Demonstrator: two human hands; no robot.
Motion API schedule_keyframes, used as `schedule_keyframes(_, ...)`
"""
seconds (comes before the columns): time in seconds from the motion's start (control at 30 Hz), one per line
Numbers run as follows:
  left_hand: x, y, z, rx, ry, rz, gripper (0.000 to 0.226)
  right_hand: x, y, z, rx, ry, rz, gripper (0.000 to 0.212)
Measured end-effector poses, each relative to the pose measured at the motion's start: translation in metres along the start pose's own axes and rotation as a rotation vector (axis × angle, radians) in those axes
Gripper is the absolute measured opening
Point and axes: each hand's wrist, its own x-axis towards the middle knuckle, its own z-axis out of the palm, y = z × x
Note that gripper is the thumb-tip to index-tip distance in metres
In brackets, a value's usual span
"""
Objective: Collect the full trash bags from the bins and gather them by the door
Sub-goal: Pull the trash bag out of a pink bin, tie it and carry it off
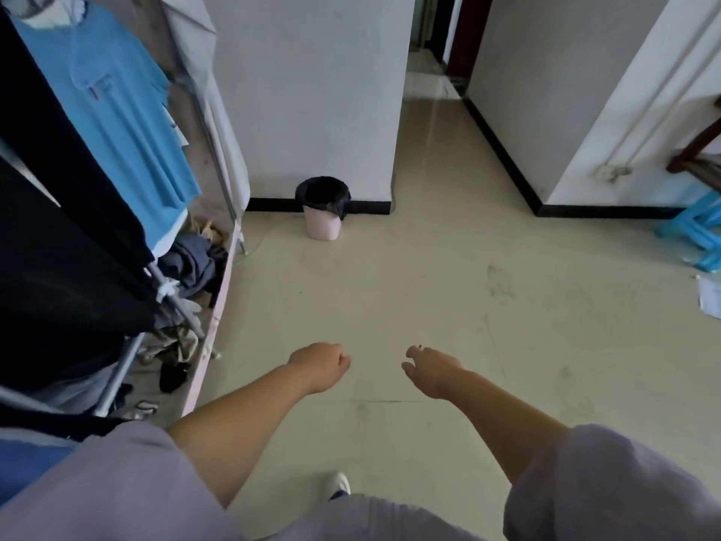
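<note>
A small pink bin (322, 226) stands on the floor against the white wall ahead. A black trash bag (322, 193) lines it, folded over the rim. Both of my arms reach forward over the bare floor, well short of the bin. My left hand (322, 365) is curled into a loose fist and holds nothing. My right hand (427, 367) hangs with loosely bent fingers, a ring on one, also holding nothing.
An open wardrobe rack (117, 158) with a blue shirt, dark clothes and a heap of garments fills the left side. A hallway (433, 87) opens beyond the wall's corner. A blue plastic stool (690, 228) and paper lie at the right.
</note>
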Motion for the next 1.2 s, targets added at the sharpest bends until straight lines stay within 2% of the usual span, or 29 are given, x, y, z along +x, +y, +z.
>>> schedule_keyframes(0.13, 0.073, -0.022, -0.050, 0.012, 0.002, -0.023, 0.042, 0.069, 0.003, -0.048, 0.045, 0.013, 0.005, 0.045)
schedule_keyframes(0.33, 0.187, -0.040, -0.093, -0.036, -0.018, -0.076, 0.040, 0.189, 0.023, -0.109, -0.019, -0.029, -0.011, 0.046)
schedule_keyframes(0.73, 0.400, -0.062, -0.210, -0.223, 0.104, -0.231, 0.040, 0.425, 0.044, -0.266, -0.116, -0.062, -0.122, 0.045)
schedule_keyframes(0.93, 0.495, -0.122, -0.251, -0.223, 0.067, -0.284, 0.041, 0.536, 0.017, -0.308, -0.129, -0.087, -0.144, 0.045)
schedule_keyframes(1.2, 0.639, -0.235, -0.328, -0.169, -0.037, -0.196, 0.040, 0.691, -0.047, -0.363, -0.002, -0.076, -0.029, 0.043)
